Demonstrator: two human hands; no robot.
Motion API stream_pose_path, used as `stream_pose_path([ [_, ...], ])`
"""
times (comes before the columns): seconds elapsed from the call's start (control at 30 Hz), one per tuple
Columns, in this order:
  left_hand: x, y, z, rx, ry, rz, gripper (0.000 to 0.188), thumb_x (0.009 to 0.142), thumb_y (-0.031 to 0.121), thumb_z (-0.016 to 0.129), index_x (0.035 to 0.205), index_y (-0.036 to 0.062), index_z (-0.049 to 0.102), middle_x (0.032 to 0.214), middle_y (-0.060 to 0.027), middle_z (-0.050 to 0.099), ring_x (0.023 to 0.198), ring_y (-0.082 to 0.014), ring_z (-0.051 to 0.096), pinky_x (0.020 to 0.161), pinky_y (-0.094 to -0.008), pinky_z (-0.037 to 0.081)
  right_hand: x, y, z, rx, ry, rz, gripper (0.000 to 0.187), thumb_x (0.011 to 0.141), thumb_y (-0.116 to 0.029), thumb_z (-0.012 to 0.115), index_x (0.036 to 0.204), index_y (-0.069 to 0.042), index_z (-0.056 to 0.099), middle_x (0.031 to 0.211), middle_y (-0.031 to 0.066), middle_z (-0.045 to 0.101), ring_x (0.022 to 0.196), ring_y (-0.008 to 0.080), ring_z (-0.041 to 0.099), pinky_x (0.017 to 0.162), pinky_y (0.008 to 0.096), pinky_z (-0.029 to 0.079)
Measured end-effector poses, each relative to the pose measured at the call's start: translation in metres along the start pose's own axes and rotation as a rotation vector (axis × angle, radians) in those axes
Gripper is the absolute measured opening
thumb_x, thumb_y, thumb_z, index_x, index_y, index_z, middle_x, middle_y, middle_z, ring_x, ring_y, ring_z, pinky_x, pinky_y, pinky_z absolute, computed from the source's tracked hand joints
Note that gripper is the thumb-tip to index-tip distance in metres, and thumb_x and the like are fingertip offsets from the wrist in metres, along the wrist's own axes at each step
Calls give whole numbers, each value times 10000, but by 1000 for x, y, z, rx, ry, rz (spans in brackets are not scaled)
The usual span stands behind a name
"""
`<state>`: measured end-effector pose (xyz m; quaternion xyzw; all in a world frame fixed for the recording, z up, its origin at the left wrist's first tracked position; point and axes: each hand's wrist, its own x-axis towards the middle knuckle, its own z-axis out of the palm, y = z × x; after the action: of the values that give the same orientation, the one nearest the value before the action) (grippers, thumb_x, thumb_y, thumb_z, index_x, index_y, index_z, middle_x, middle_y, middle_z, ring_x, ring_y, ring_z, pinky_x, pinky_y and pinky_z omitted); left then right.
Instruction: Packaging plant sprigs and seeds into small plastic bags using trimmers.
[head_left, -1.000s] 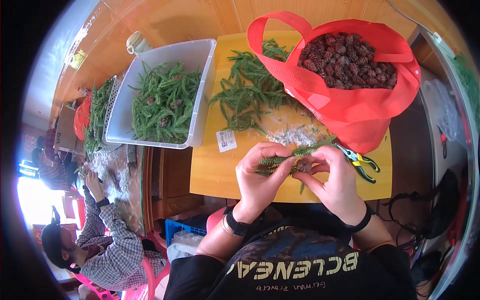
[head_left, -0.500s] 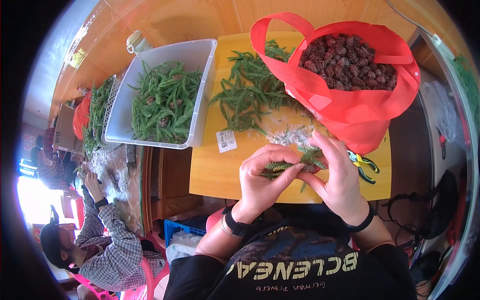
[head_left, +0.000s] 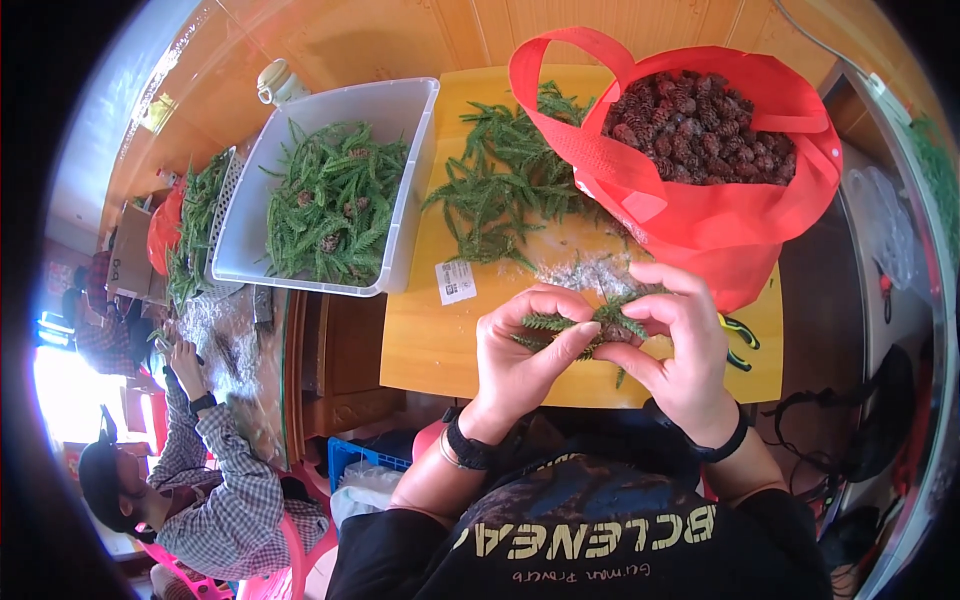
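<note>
Over the near part of the yellow table, my left hand pinches a green artificial pine sprig between thumb and fingers. My right hand is closed on the same sprig from the other side, its thumb and fingertips at a brown pine cone among the needles. Fingers partly hide the cone. Behind my hands lies a pile of loose pine sprigs. A red fabric bag, full of pine cones, stands at the back right.
Pliers with yellow and black handles lie right of my hand. A clear plastic bin of sprigs with cones is at the left, near a white label. Whitish debris covers the table's middle. A co-worker sits at far left.
My right hand's fingers have curled down onto the sprig, and the cone shows more plainly between my hands. My hand now covers more of the pliers.
</note>
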<state>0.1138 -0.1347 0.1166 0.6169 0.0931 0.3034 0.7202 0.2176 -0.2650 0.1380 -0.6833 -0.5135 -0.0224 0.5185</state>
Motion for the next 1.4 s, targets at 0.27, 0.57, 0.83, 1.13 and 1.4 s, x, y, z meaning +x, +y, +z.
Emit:
stream_pose_path([
  [0.27, -3, 0, 6, -132, 49, -54, 102, 765, -34, 652, 844, 4, 600, 903, -43, 592, 815, -83, 552, 717, -219, 458, -4, 7, 2, -27, 14, -99, 480, 595, -43, 801, 981, -31, 514, 1033, 134, 512, 801, 174, 595, 609, 254, 533],
  [0.57, -4, 1, 6, -87, 79, -66, 113, 767, -25, 654, 861, -3, 595, 909, -46, 597, 832, -88, 558, 743, -224, 459, -8, 11, 2, 81, 1, -106, 712, 598, -19, 798, 1190, -34, 402, 1026, 142, 530, 827, 181, 597, 611, 239, 532],
  [0.83, -2, 5, 5, -95, -41, -82, 108, 773, -21, 650, 865, -4, 596, 909, -51, 601, 824, -93, 562, 738, -225, 465, -4, 7, -5, 19, -80, -152, 829, 605, -7, 788, 1287, -12, 316, 1040, 171, 556, 876, 227, 618, 628, 268, 544],
  [1.13, -2, 14, 2, -44, -89, -116, 119, 773, -19, 653, 876, -12, 596, 917, -59, 607, 846, -102, 579, 747, -230, 484, -3, 3, -2, 63, -25, -121, 858, 594, -18, 786, 1319, -32, 328, 997, 131, 619, 739, 182, 634, 567, 246, 515],
  [1.4, 3, 14, -3, 70, -163, -37, 111, 787, -26, 629, 889, -11, 589, 946, -50, 551, 880, -101, 550, 744, -230, 480, 0, 0, -4, 130, -56, -94, 920, 586, -29, 792, 1347, -24, 277, 1012, 147, 609, 766, 208, 634, 602, 254, 528],
])
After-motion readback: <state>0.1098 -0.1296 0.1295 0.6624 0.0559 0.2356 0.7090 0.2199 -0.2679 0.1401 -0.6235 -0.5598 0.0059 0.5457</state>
